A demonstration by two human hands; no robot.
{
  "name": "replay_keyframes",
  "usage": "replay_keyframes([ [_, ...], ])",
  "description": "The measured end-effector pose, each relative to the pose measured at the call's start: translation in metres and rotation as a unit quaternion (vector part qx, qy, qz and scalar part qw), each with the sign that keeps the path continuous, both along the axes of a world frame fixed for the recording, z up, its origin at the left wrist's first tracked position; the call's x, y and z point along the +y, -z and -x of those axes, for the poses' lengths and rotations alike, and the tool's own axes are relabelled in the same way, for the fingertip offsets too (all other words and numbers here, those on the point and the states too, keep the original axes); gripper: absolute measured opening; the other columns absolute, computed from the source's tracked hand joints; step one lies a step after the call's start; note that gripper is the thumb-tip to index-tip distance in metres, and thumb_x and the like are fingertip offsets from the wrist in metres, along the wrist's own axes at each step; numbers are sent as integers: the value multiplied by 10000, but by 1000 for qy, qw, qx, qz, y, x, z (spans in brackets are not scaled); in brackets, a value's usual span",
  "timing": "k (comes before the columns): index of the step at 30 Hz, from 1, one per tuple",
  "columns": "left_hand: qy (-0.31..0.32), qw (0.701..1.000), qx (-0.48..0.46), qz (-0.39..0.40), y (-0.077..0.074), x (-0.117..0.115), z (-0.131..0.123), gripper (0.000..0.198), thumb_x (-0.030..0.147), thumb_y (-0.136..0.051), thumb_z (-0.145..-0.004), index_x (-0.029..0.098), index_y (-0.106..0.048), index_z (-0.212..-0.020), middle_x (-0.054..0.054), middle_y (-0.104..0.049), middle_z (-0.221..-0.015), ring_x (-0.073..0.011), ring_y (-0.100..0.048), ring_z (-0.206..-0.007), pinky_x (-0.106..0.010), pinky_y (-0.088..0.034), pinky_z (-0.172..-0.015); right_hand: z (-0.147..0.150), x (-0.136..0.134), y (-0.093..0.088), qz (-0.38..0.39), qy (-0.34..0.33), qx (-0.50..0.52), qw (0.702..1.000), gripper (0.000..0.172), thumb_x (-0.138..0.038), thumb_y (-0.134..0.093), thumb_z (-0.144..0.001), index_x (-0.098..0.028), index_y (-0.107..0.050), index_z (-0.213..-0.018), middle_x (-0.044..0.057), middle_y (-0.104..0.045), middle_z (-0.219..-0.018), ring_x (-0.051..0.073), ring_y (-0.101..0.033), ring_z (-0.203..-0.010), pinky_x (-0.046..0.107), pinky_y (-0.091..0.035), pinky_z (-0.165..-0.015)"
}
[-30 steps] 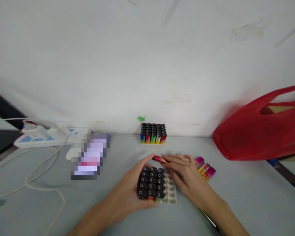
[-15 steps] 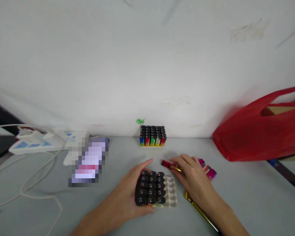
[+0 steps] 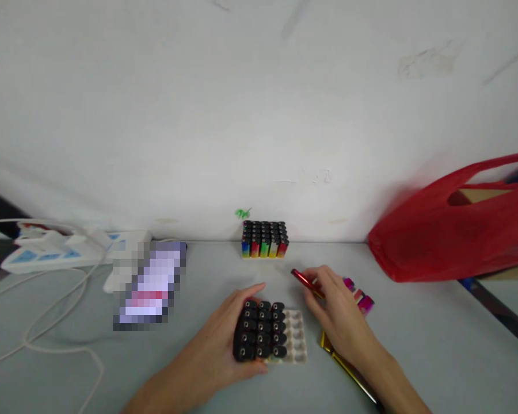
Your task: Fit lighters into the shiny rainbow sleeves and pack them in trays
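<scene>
My left hand [image 3: 224,339] is wrapped round the left side of a pale tray [image 3: 296,336] that bears rows of black-topped lighters [image 3: 263,328]; the tray's right part shows bare round hollows. To the right of it, my right hand [image 3: 334,307] grips a shiny red lighter [image 3: 304,280], its far end pointing up and left. Beneath my right wrist lies a gold metallic strip [image 3: 349,371]. Several pink and magenta lighters [image 3: 366,303] lie just beyond my right hand, partly hidden by it.
A full block of colourful lighters [image 3: 265,247] stands by the wall. On the left are a phone [image 3: 153,282], a white power strip [image 3: 38,256] and loose white cables [image 3: 54,347]. A red bag [image 3: 440,241] rests at the right, with a dark strip [image 3: 501,313] below.
The red lighter has turned in my right hand and now shows its long side. My left hand still holds the tray. The whole view has shifted slightly.
</scene>
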State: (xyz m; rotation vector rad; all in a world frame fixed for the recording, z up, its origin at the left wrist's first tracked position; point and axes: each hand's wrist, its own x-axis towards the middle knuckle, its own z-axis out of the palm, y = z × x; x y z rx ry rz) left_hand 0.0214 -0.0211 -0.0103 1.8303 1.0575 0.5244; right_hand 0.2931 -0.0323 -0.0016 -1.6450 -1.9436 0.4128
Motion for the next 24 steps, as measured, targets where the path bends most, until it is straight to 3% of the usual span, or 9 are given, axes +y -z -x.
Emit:
replay_keyframes([
  [3,1,1000,-1,4,-2,0,1,1072,155,-967,-678,372,-426,-1577,-73,-614,-1509,-359,-614,-1365,-545,-419,-1244,-2,-2,0,13,24,99,995,142,-237,-510,-1067,-252,-558,-1200,65,-722,-1115,274,-669,-1018,399,-510,-882],
  [9,-3,1000,6,10,-2,0,1,1064,186,-963,-693,318,-405,-1589,-101,-606,-1511,-360,-602,-1373,-544,-402,-1248,8,-9,-9,49,28,215,975,132,-370,-505,-1098,-253,-542,-1146,-3,-666,-895,222,-617,-815,338,-449,-732],
  [14,2,1000,7,3,-4,-1,-1,1086,159,-955,-684,312,-381,-1593,-94,-602,-1498,-346,-600,-1363,-529,-409,-1240,16,-12,-13,51,13,220,974,267,-484,-489,-1119,-249,-576,-1026,-7,-605,-882,195,-553,-800,328,-407,-732],
  [17,0,1000,4,-5,-7,-2,-2,1063,129,-940,-676,309,-399,-1573,-91,-600,-1474,-338,-608,-1335,-519,-431,-1216,17,-14,-10,58,19,258,964,311,-522,-483,-1112,-246,-627,-1096,9,-614,-884,206,-561,-798,328,-414,-711],
  [21,-17,999,30,-30,-11,-2,-4,1081,113,-963,-625,302,-433,-1548,-79,-619,-1383,-333,-634,-1248,-513,-480,-1145,15,-15,-1,86,55,384,918,453,-633,-515,-1063,-229,-702,-1149,9,-565,-803,195,-498,-680,311,-370,-578],
  [24,-23,999,26,-41,-11,-3,-5,1095,99,-956,-637,335,-421,-1562,-58,-630,-1354,-320,-642,-1223,-495,-496,-1117,14,-15,5,123,57,475,869,500,-690,-562,-1020,-216,-720,-1035,-15,-500,-730,163,-402,-596,297,-306,-526],
])
